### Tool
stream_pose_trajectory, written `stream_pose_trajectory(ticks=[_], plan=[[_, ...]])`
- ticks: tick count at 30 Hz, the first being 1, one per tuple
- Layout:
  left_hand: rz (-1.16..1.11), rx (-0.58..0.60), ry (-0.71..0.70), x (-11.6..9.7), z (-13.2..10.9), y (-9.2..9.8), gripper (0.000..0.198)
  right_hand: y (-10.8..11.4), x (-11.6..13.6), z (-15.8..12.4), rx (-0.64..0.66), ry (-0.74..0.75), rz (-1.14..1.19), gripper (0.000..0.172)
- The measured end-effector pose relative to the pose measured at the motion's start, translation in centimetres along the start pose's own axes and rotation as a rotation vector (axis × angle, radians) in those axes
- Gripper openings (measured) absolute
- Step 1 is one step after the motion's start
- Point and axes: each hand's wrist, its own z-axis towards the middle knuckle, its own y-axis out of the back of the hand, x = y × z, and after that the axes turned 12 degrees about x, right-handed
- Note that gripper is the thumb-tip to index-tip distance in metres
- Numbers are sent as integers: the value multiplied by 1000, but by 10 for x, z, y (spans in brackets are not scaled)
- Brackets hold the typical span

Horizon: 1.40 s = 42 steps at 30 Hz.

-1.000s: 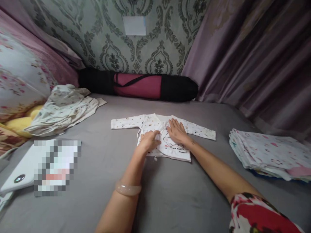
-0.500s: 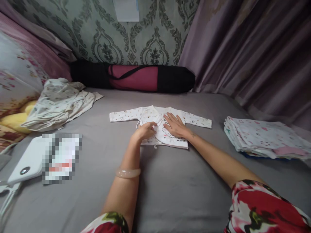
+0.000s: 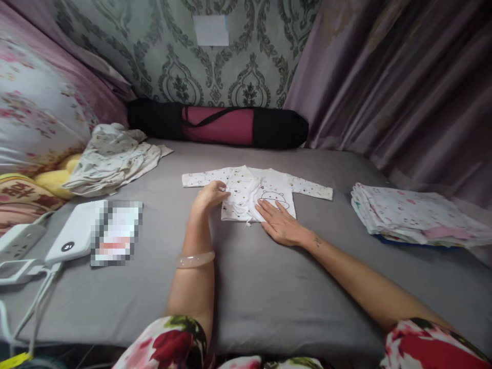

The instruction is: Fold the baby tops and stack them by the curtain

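Observation:
A small white baby shirt (image 3: pixel 269 189) with spotted sleeves and a printed animal lies spread flat on the grey bed sheet (image 3: pixel 269 287). My left hand (image 3: pixel 209 195) rests on its left side where the sleeve joins, fingers curled onto the cloth. My right hand (image 3: pixel 280 223) lies flat at the shirt's bottom hem, fingers stretched out and together, pressing on its lower edge. A pale bangle (image 3: pixel 195 260) sits on my left wrist.
A heap of unfolded light clothes (image 3: pixel 113 159) lies at the back left. A stack of folded clothes (image 3: pixel 411 218) sits at the right. A black-and-pink rolled bag (image 3: pixel 219 124) lies along the wall. A white power bank (image 3: pixel 73 238), power strip (image 3: pixel 17 243) and cables are at the left.
My right hand has slid from the shirt's chest down to its bottom hem, uncovering the print. My left hand has moved left toward the sleeve. The camera has pulled back a little.

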Motion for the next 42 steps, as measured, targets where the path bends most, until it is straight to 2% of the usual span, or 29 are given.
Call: stream_pose_trajectory(ticks=[2, 5, 8, 11, 14, 18, 24, 28, 33, 38, 42], plan=[[35, -7, 82, 3, -3, 3, 30, -2, 9, -10, -1, 14, 7, 60], [102, 66, 144, 5, -7, 4, 19, -4, 21, -25, -8, 43, 38, 61], [149, 113, 149, 8, -14, -2, 21, 1, 30, -35, -22, 63, 54, 60], [165, 79, 122, 12, -24, -14, 27, 15, 38, -33, -21, 26, 25, 52], [139, 24, 99, 14, -33, -25, 25, 36, 44, -13, -1, -71, -11, 40], [145, -41, 80, 16, -37, -31, 22, 56, 42, 40, -58, -255, -1, 34], [130, -50, 101, 17, -37, -32, 24, 53, 27, 118, -129, -400, 45, 27], [141, -55, 105, 17, -38, -31, 20, 46, 21, 137, -129, -459, 33, 28], [90, -5, 115, 19, -43, -26, 17, 45, 19, 138, -139, -508, -19, 43], [123, -27, 118, 19, -45, -27, 18, 49, 36, 129, -128, -445, -106, 43], [184, -38, 107, 18, -47, -31, 25, 38, 57, 120, -82, -178, -30, 44]])
